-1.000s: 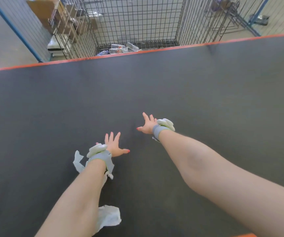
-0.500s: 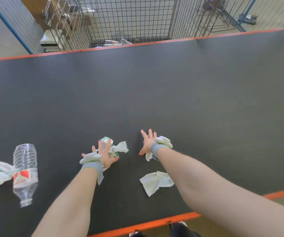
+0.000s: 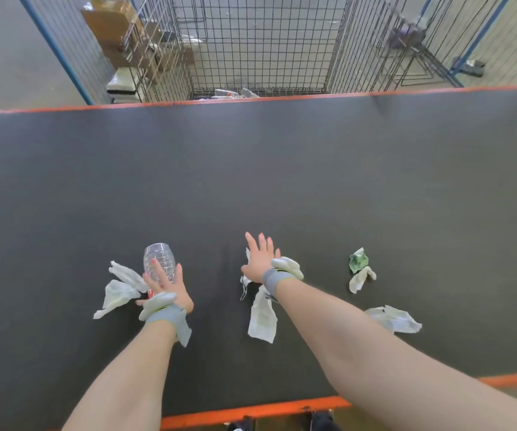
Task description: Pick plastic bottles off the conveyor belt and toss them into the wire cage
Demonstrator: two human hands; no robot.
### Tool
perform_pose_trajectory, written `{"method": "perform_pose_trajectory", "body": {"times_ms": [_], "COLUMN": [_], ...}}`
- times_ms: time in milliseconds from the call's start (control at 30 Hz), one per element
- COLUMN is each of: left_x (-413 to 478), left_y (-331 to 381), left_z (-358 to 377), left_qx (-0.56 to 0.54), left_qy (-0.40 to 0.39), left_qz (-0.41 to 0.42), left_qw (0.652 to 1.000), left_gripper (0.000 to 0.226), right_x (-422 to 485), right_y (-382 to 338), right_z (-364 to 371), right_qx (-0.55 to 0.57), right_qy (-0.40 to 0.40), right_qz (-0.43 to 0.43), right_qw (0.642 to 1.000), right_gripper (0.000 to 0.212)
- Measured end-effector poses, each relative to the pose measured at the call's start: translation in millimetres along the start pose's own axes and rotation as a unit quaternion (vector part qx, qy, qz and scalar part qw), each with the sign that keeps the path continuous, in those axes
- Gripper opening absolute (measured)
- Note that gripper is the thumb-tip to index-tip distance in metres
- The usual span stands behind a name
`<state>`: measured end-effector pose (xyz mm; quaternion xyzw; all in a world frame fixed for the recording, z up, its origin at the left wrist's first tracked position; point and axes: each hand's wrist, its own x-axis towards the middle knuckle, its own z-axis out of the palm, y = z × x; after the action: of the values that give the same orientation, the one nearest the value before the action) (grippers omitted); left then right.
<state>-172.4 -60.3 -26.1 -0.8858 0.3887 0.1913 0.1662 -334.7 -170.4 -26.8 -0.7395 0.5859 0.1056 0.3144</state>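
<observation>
Clear plastic bottle (image 3: 158, 259) lies on the conveyor belt (image 3: 282, 169) toward its near side, rounded end pointing away. The left hand (image 3: 168, 290) is laid over the bottle's nearer half. Its fingers (image 3: 154, 270) run along the body, fairly straight & a bit apart; can't tell if the grip has closed. The right hand (image 3: 260, 262) is flat over the belt just beside, fingers spread wide, holding nothing, w/ paper scraps (image 3: 262, 318) under the wrist. More scraps touch the bottle's left side, and a green crumpled bit (image 3: 358, 262) lies further right. Risks: the thin, smooth bottle prob. rolls or squirts out if pressed from the top only. A scrap touching it could ride up w/ it into the cage. A weak toss lands short on the belt, a wide one hits the mesh sides. Room: open dark belt runs from the hands to the far orange edge (image 3: 251, 98). The wire cage (image 3: 260, 42) sits straight ahead just past that edge, a few bottles on its floor. The near orange edge (image 3: 251, 412) lies under the forearms.
</observation>
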Motion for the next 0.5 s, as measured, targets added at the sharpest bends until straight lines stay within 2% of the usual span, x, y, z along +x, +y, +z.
{"method": "perform_pose_trajectory", "body": {"times_ms": [100,167,200,267,367,433,500], "left_x": [-8.4,-1.1,4.1,14.3,23.7,35.9,45.2], "left_y": [13.0,22.5,27.6,41.6,67.9,82.1,91.9], "left_z": [5.0,-6.9,-16.0,-34.6,-57.4,-67.7,-67.4], "left_qx": [-0.035,-0.16,-0.249,-0.416,-0.57,-0.601,-0.591], "left_qy": [0.043,0.035,0.03,0.027,0.027,0.017,-0.013], "left_qz": [0.017,0.043,0.044,0.029,-0.012,-0.018,-0.014], "left_qw": [0.998,0.986,0.967,0.908,0.821,0.799,0.806], "left_gripper": [0.093,0.098,0.099,0.1,0.093,0.085,0.078], "right_x": [0.3,2.6,5.0,10.8,25.1,38.2,50.3], "right_y": [6.2,9.8,10.5,10.3,9.0,4.9,0.6], "right_z": [-1.1,-7.4,-11.8,-23.7,-45.1,-60.7,-75.3], "right_qx": [-0.023,-0.019,-0.013,-0.004,0.011,0.025,0.046], "right_qy": [-0.007,0.005,0.012,0.02,0.028,0.04,0.06], "right_qz": [0.006,0.015,0.018,0.021,0.021,0.025,0.034], "right_qw": [1.0,1.0,1.0,1.0,0.999,0.999,0.997], "right_gripper": [0.086,0.085,0.084,0.083,0.08,0.078,0.076]}}
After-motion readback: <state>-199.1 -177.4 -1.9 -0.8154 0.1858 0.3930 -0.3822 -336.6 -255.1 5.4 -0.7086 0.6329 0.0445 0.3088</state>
